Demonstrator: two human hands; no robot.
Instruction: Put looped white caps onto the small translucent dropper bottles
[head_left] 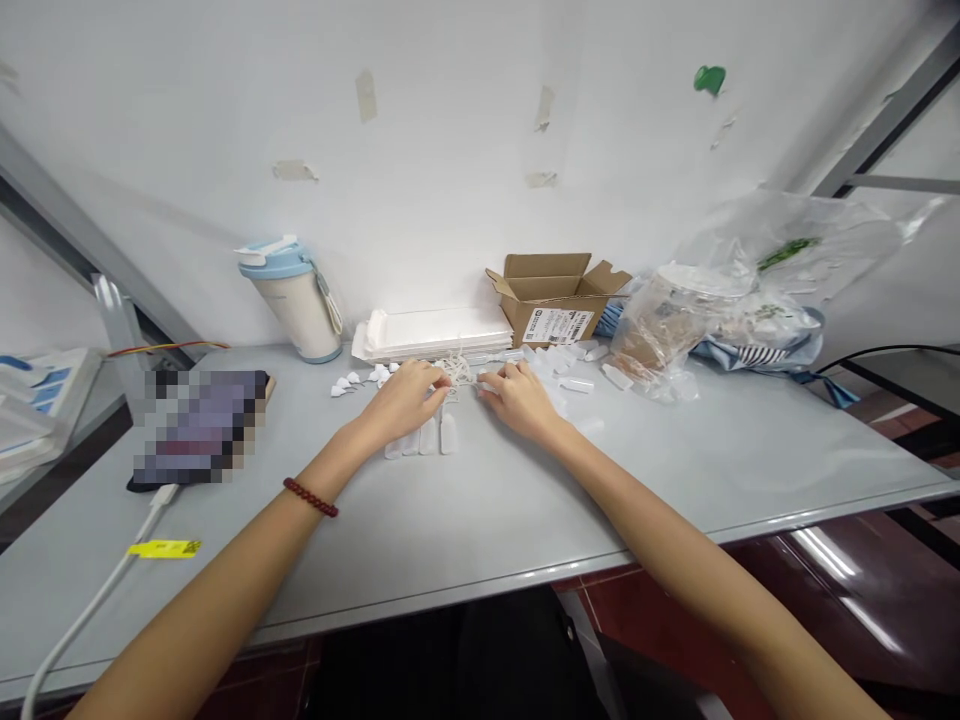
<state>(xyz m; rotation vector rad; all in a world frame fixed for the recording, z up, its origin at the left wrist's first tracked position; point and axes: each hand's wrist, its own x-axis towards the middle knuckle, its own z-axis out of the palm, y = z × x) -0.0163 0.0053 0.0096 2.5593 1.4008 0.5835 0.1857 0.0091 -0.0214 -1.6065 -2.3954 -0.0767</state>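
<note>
My left hand [411, 398] is closed in a pinch beside a small tangle of thin white strands [457, 372]; what its fingertips hold is too small to make out. Across a narrow gap is my right hand [523, 398], its fingers bent inward and drawn together, with any held item hidden. Below my left hand, several translucent small bottles [428, 437] lie side by side on the table. White caps with thin dark stems [345, 384] are scattered to its left. More clear and frosted bottles [576, 385] lie loose just beyond my right hand.
Behind the hands sit a stack of flat white boxes [442, 332] and an open cardboard box [555, 310]. A blue-lidded tumbler [296, 300] stands left of them. A blurred-out device [199, 430] has a white cable [97, 590]. Plastic bags [675, 320] crowd the grey table's [675, 470] right back.
</note>
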